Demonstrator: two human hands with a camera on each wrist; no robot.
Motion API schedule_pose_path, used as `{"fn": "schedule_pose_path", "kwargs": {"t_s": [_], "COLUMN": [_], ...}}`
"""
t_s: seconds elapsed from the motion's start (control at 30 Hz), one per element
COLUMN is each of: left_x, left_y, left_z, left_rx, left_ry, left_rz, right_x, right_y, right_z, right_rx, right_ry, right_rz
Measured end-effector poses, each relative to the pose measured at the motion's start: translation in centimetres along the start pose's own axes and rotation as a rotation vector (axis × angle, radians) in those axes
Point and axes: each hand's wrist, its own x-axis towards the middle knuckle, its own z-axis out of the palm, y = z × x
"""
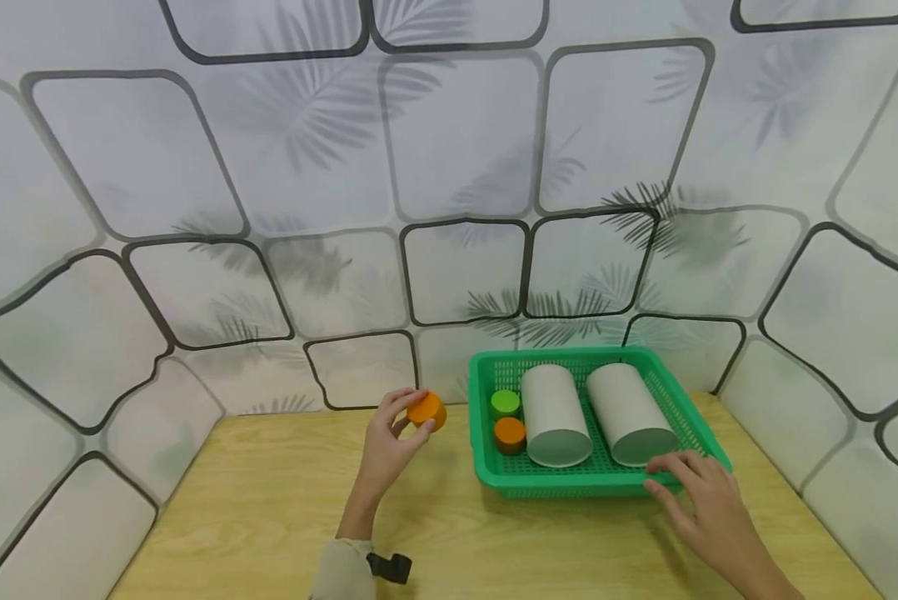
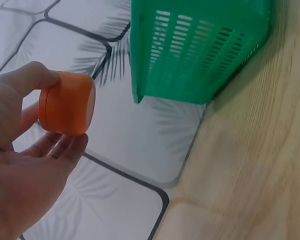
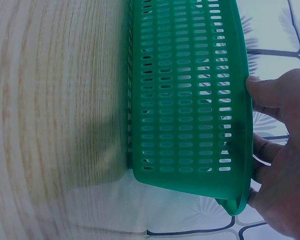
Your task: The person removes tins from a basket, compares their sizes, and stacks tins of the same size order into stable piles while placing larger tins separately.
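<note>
The left hand (image 1: 391, 450) pinched an orange container (image 1: 427, 411), thumb on one side and fingertips on the other, so that grip was clamped on a squat, round body, while the right hand (image 1: 707, 508) had its thumb outside and its fingers over the rim of a green basket (image 1: 569, 481) at the near right corner. The relation that seemed to matter most was sideways: from the left grip, the basket lay to the right, its left wall near but apart from the held piece. The orange container had no marked long axis; its round axis appeared close to upright, slightly tilted, with the paler end turned down toward the wooden table (image 1: 254, 500) and clear of it. Among the basket's contents, the nearest to that grip were a green container (image 1: 505, 403) and a second orange container (image 1: 510, 436), set one behind the other along the left wall, both directly rightward. Farther right of the left grip lay two white cylinders, a left one (image 1: 554, 408) and a right one (image 1: 625, 404), their long axes running away from the person, near ends angled a little rightward. The right cylinder's near end sat just beside the right fingertips; whether they touched could not be told. The left hand was clearly the nearer to both small containers.
</note>
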Motion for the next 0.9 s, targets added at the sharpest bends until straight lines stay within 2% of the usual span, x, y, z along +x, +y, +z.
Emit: {"fn": "schedule_pose_path", "kwargs": {"t_s": [0.33,0.53,0.77,0.9], "left_x": [-0.5,-0.8,-1.2,-1.5], "left_y": [-1.4,-2.3,-1.8,-3.4], "left_z": [-1.4,-1.6,-1.1,-1.1], "left_rx": [0.039,0.065,0.091,0.051], "left_ry": [0.112,0.175,0.215,0.238], "left_rz": [0.007,-0.058,-0.148,-0.172], "right_x": [0.3,0.2,-0.1,-0.1], "right_y": [-0.1,0.1,-0.1,-0.1], "right_z": [0.3,0.5,0.1,0.0], "right_rx": [0.018,0.015,0.009,0.010], "right_ry": [0.003,0.006,0.015,0.015], "right_rz": [0.001,-0.001,-0.013,-0.012]}}
